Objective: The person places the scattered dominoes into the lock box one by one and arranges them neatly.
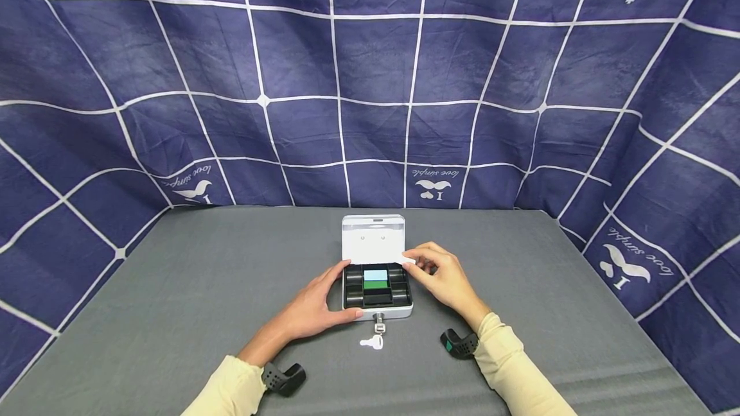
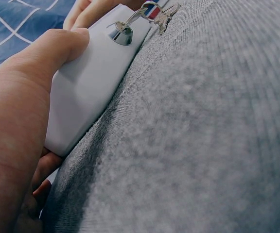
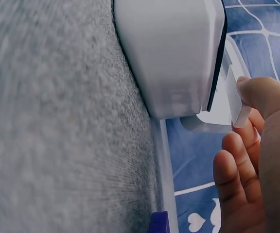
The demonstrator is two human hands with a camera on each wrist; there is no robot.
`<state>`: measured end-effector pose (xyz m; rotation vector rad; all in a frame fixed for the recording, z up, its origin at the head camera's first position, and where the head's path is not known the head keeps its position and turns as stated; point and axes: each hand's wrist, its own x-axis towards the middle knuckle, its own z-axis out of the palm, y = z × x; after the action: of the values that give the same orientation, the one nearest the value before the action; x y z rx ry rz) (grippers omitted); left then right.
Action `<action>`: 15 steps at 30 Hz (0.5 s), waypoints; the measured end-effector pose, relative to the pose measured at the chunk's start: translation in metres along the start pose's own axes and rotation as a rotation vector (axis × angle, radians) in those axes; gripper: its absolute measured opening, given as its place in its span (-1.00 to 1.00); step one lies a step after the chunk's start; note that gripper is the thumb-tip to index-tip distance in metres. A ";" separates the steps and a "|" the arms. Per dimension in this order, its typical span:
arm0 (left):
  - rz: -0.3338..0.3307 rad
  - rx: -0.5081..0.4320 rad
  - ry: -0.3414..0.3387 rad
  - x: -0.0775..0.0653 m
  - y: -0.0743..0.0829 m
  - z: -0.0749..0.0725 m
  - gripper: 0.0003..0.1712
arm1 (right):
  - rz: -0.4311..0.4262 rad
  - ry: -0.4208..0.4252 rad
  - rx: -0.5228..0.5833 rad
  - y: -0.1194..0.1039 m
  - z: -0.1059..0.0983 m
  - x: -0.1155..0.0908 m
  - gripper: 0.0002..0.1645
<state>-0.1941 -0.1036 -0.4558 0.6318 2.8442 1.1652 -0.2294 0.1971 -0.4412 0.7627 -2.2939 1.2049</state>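
Observation:
A white cash box (image 1: 383, 314) stands on the grey table with its lid (image 1: 373, 241) raised. Its black tray (image 1: 354, 278) has several compartments; a light blue piece (image 1: 376, 275) and a green piece (image 1: 376, 285) lie in the middle one. My left hand (image 1: 312, 303) holds the box's left side, thumb at the front edge. By the lid's lower right corner, my right hand (image 1: 442, 275) pinches a small flat white piece (image 3: 237, 99) between thumb and fingers. From the front lock (image 2: 120, 34) hang a ring and a key (image 1: 372, 341).
The grey cloth-covered table (image 1: 231, 262) spreads around the box. Behind and beside it hangs a blue curtain (image 1: 370, 133) with white lines. Black bands (image 1: 459, 343) sit on both wrists. A purple object (image 3: 159, 222) shows at the bottom of the right wrist view.

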 end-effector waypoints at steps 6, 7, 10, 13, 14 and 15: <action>-0.001 -0.005 0.003 -0.001 -0.001 0.001 0.18 | -0.012 -0.013 -0.008 -0.003 0.003 0.000 -0.76; 0.002 -0.007 0.005 -0.001 -0.001 0.001 0.17 | -0.006 -0.016 -0.008 -0.004 0.003 0.000 -0.76; 0.006 -0.007 0.004 -0.001 -0.001 0.000 0.17 | 0.000 -0.029 -0.009 -0.005 0.005 -0.001 -0.77; 0.007 -0.008 0.001 -0.001 0.000 0.000 0.18 | -0.005 -0.039 -0.006 -0.005 0.007 0.000 -0.77; 0.006 -0.007 -0.001 -0.001 0.000 0.000 0.18 | -0.008 -0.043 -0.003 -0.006 0.008 0.000 -0.77; 0.008 -0.008 0.000 -0.001 0.000 0.000 0.18 | -0.011 -0.045 -0.001 -0.006 0.008 0.000 -0.77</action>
<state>-0.1929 -0.1041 -0.4553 0.6435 2.8382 1.1764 -0.2268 0.1876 -0.4420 0.8092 -2.3228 1.1936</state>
